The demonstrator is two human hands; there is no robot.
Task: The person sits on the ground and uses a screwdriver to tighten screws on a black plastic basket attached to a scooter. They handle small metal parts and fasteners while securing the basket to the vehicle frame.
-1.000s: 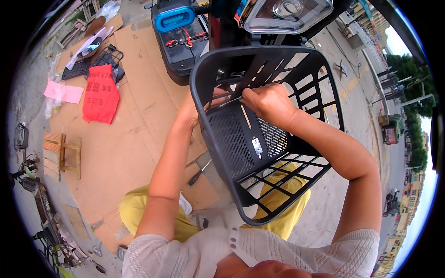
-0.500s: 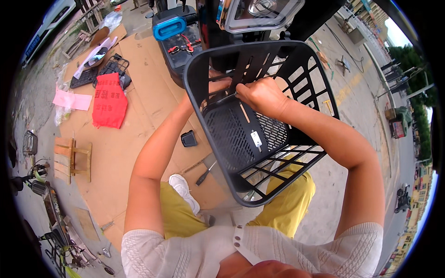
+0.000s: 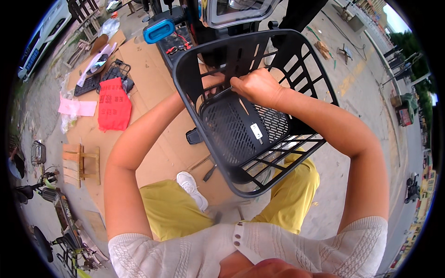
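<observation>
A black plastic basket (image 3: pixel 232 173) with slotted walls hangs tilted in front of me, its open side toward me. Inside it, my right hand (image 3: pixel 260 87) is closed in a pinch against the back wall near the bottom. Something small at its fingertips is too hidden to name. My left hand (image 3: pixel 212 82) reaches around the basket's left side, behind the wall, and partly shows through a gap. Its fingers are curled close to the right hand's fingertips; what they hold is hidden. A small white metal plate (image 3: pixel 256 131) lies on the basket floor.
Behind the basket stand a vehicle's headlight (image 3: pixel 238 11) and a blue-handled black box (image 3: pixel 159 31). Cardboard (image 3: pixel 153 153) covers the ground at left, with a red bag (image 3: pixel 114 105), a wooden stool (image 3: pixel 73 164), a screwdriver (image 3: pixel 209 173) and a small black part (image 3: pixel 193 136).
The view has shifted slightly, and the basket appears a little higher and further left. My left hand shows more through the wall gap. My right hand keeps its pinch at the back wall.
</observation>
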